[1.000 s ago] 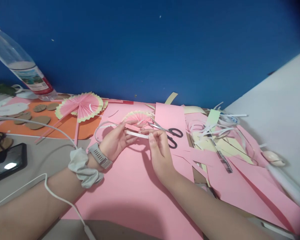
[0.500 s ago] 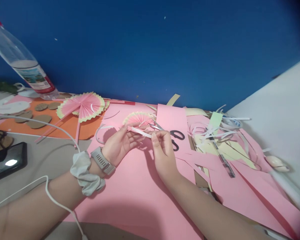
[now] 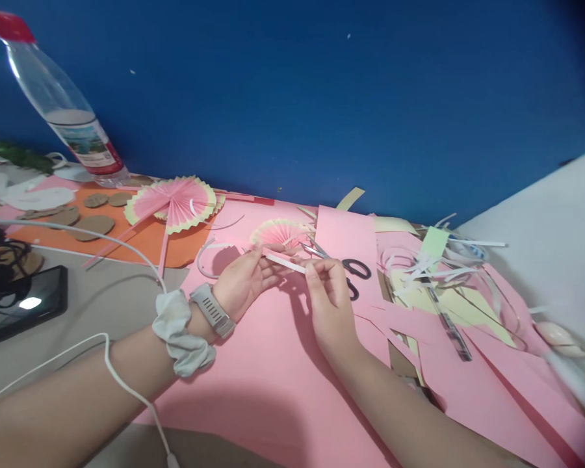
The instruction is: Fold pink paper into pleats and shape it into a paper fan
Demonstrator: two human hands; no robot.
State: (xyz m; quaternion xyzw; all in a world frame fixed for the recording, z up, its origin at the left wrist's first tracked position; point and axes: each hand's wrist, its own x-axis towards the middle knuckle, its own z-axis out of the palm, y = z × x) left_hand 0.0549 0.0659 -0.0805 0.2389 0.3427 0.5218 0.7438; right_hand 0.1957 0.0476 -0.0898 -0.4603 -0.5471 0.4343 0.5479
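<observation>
A narrow white strip (image 3: 286, 262), seemingly paper or tape, is stretched between my two hands above a large pink sheet (image 3: 253, 383). My left hand (image 3: 246, 278), palm turned up, has the strip's left end between thumb and fingers. The thumb and bent forefinger of my right hand (image 3: 332, 302) pinch its other end. Just beyond my fingers lies a pleated pink paper fan (image 3: 281, 232) with a pale yellow edge, partly hidden by my left hand. Black-handled scissors (image 3: 357, 268) lie right behind my right hand, their blades pointing at the fan.
At the left, a larger pleated fan (image 3: 175, 203) with pink sticks rests on orange paper (image 3: 180, 250). Behind it stands a bottle (image 3: 85, 143); a phone (image 3: 34, 305) lies nearer. Paper scraps and a pen (image 3: 448, 325) cover the right side. A white cable (image 3: 110, 364) crosses my left forearm.
The camera has turned slightly left, so the scene sits further right in view. Both hands keep hold of the white strip in nearly the same pose.
</observation>
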